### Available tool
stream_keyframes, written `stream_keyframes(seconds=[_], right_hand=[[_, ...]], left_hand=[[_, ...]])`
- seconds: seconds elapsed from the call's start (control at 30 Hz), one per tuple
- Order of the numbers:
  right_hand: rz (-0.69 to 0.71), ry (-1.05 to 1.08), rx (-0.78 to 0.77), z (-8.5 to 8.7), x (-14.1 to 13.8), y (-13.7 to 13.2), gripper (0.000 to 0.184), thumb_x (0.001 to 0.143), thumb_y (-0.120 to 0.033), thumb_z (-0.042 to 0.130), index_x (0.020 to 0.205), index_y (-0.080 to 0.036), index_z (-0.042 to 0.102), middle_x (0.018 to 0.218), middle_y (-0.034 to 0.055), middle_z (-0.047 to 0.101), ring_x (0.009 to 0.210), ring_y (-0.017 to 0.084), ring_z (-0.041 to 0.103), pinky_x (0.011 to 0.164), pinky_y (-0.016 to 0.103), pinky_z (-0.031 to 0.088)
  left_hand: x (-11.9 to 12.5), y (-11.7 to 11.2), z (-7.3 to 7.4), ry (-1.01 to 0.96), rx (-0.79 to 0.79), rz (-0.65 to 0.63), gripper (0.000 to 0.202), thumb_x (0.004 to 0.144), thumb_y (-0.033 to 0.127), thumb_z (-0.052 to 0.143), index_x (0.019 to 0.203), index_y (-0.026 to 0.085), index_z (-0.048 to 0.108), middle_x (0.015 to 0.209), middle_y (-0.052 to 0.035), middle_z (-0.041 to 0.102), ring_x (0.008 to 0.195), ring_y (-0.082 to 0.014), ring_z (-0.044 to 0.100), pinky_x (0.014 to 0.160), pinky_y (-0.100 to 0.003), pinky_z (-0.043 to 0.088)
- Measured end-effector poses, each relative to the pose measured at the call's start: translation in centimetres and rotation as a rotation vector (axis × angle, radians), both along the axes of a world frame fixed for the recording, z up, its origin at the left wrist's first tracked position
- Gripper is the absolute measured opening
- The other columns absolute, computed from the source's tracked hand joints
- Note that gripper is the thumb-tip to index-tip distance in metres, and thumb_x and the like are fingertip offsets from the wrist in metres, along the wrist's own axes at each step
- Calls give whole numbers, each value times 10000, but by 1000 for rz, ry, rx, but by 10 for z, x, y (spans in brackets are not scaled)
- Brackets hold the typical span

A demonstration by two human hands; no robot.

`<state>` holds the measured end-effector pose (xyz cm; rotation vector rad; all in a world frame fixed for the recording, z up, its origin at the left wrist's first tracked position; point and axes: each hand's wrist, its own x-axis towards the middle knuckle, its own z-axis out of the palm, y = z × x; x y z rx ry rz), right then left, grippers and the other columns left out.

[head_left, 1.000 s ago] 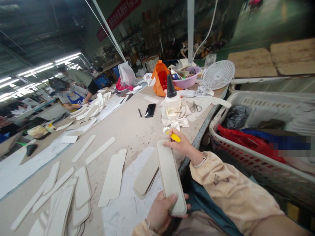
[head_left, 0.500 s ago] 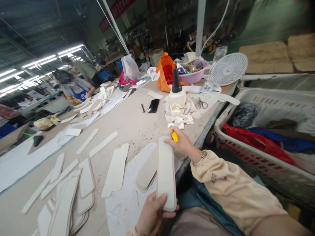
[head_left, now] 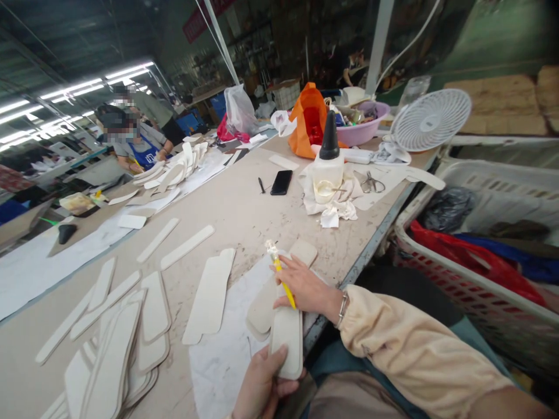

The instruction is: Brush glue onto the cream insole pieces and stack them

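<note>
My left hand (head_left: pixel 264 375) grips the near end of a long off-white panel with rounded corners (head_left: pixel 287 343), thumb on top and fingers beneath. Across the panel's middle lies my right hand (head_left: pixel 301 285), its fingers stretched forward over the surface. A yellow-handled brush (head_left: pixel 285 285) is held in that hand, its tip caked white and pointing away to the left. Under and left of the panel are more beige pieces (head_left: pixel 257 314) on a white sheet (head_left: pixel 218 372). Another off-white piece (head_left: pixel 209 297) lies on the sheet's left edge.
Loose panels (head_left: pixel 113 349) pile up at the left. Farther back are a phone (head_left: pixel 281 182), a white bottle with a black nozzle (head_left: pixel 328 169), scissors (head_left: pixel 371 183), an orange bag (head_left: pixel 305 125) and a fan (head_left: pixel 432 121). A basket (head_left: pixel 437 256) stands right; a co-worker (head_left: pixel 142 148) sits far left.
My right hand has moved from the panel's far end to its middle, and the brush now shows its white tip. The panel's near end stays in my left hand. The view has shifted slightly.
</note>
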<state>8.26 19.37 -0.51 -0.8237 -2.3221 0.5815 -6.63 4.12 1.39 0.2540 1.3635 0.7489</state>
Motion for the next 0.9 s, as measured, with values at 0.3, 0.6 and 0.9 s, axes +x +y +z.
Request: stream_keyframes(seconds=[0.3, 0.6, 0.9], right_hand=[[-355, -46, -22, -19, 6, 33, 368, 755, -484, 657, 980, -219, 535, 1144, 134, 606, 1339, 359, 269, 1034, 614, 209], [-531, 134, 199, -28, 34, 55, 381, 801, -507, 545, 1031, -204, 515, 1029, 164, 623, 1115, 352, 504, 932, 512, 389], [-484, 184, 264, -20, 43, 49, 260, 799, -526, 486, 940, -310, 456, 1098, 147, 629, 985, 344, 588, 838, 485, 468]], left_hand=[[-8, -1, -8, -48, -39, -70, 372, 683, 397, 733, 879, 96, 635, 746, -113, 689, 611, -169, 666, 412, -153, 465], [-28, -9, 42, -165, 233, -101, 366, 712, 353, 689, 949, 74, 677, 741, -137, 702, 541, -168, 646, 386, -174, 420], [-155, 10, 139, 314, 587, 174, 261, 875, 156, 427, 1005, 37, 619, 712, -53, 676, 602, -148, 661, 475, -156, 424]])
